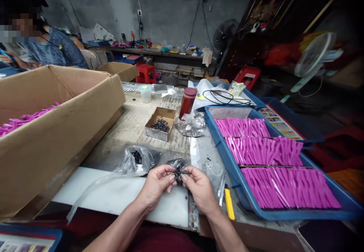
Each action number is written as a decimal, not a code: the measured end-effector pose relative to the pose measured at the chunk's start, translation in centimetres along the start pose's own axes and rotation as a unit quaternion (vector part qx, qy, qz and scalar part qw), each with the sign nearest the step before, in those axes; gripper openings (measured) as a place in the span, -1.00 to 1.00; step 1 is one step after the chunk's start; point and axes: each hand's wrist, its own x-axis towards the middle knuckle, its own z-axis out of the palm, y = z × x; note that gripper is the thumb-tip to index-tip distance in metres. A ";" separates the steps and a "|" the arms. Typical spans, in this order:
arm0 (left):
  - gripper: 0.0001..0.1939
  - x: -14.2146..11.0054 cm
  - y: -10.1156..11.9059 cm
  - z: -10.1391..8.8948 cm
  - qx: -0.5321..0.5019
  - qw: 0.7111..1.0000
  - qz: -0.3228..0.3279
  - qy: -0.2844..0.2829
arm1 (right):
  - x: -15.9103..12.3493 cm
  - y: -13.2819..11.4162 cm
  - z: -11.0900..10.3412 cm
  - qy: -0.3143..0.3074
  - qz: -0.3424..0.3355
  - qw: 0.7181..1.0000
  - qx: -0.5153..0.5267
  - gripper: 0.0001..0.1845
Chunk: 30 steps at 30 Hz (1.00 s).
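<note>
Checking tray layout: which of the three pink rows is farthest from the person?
The back row, at the far end of the blue tray; the middle row and front row both lie nearer.

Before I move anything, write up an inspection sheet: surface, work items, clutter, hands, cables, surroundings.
Surface: worn tabletop, stained; white board along the near edge.
Work items: dark crumpled plastic; carton and clear bag, both holding small dark parts; blue tray with three rows of pink pieces.
Clutter: yellow-handled tool, white string, red container.
Hands: left hand and right hand pinch the plastic.
Cables: black cable looped beyond the tray; wires hang on the wall.
Surroundings: a person at far left; pale fan at right.
</note>
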 end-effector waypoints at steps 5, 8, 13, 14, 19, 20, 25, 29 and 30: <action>-0.82 -0.1 -0.4 0.0 -0.001 1.000 0.002 -0.004 | -0.3 0.5 0.7 0.043 -0.001 0.999 0.031 -0.89; -0.81 -0.1 -0.6 0.1 -0.005 1.000 0.000 0.003 | -0.5 0.8 1.0 0.065 -0.001 0.997 0.031 -0.87; -0.80 -0.1 -0.7 0.3 -0.026 1.000 -0.007 0.014 | -0.7 0.9 1.2 0.080 -0.013 0.997 -0.013 -0.85; -0.80 -0.2 -0.7 0.3 -0.030 0.999 -0.008 0.016 | -0.7 0.9 1.2 0.081 -0.016 0.996 -0.027 -0.85; -0.80 -0.2 -0.6 0.5 -0.044 0.999 -0.002 0.022 | -1.0 0.9 1.2 0.086 -0.023 0.993 -0.077 -0.84; -0.80 -0.2 -0.5 0.5 -0.045 0.999 -0.002 0.025 | -1.0 0.9 1.2 0.087 -0.023 0.993 -0.079 -0.84; -0.80 -0.2 -0.4 0.5 -0.035 0.999 0.003 0.029 | -1.2 0.9 1.4 0.086 -0.014 0.994 -0.067 -0.82; -0.79 -0.2 -0.5 0.5 -0.028 0.999 0.001 0.035 | -1.2 0.7 1.4 0.085 -0.011 0.995 -0.060 -0.81; -0.79 -0.2 -0.5 0.5 -0.027 0.999 0.002 0.038 | -1.2 0.7 1.5 0.086 -0.010 0.995 -0.058 -0.81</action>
